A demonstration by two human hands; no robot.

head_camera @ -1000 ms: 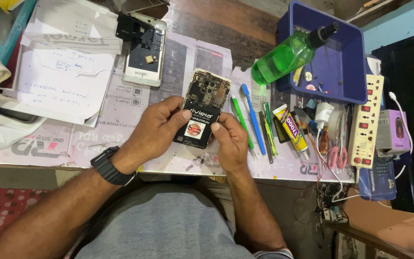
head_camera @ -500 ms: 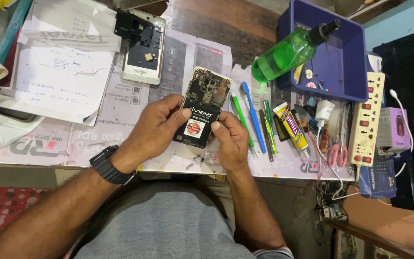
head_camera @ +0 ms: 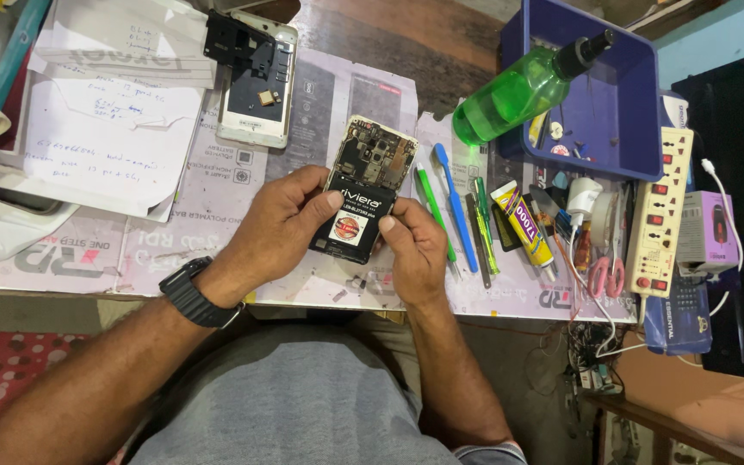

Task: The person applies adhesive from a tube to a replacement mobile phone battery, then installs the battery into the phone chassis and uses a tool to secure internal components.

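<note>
An opened phone point(head_camera: 370, 168) with its back off lies in the middle of the desk, its circuit board bare at the far end and a black battery point(head_camera: 353, 222) filling the near part. My left hand point(head_camera: 279, 226) grips the phone's left side, thumb pressing on the battery's upper left corner. My right hand point(head_camera: 415, 251) holds the right side, thumb on the battery's right edge. A black watch point(head_camera: 191, 294) is on my left wrist.
A second white phone shell point(head_camera: 257, 86) with black parts lies at the back left beside handwritten papers point(head_camera: 105, 120). To the right lie green and blue pry tools point(head_camera: 451, 207), a yellow glue tube point(head_camera: 523, 222), pink scissors point(head_camera: 604, 274), a power strip point(head_camera: 660, 211) and a blue tray point(head_camera: 626, 112) with a green spray bottle point(head_camera: 518, 90).
Both hands stay on the phone in almost the same hold; the thumbs have shifted only slightly on the battery.
</note>
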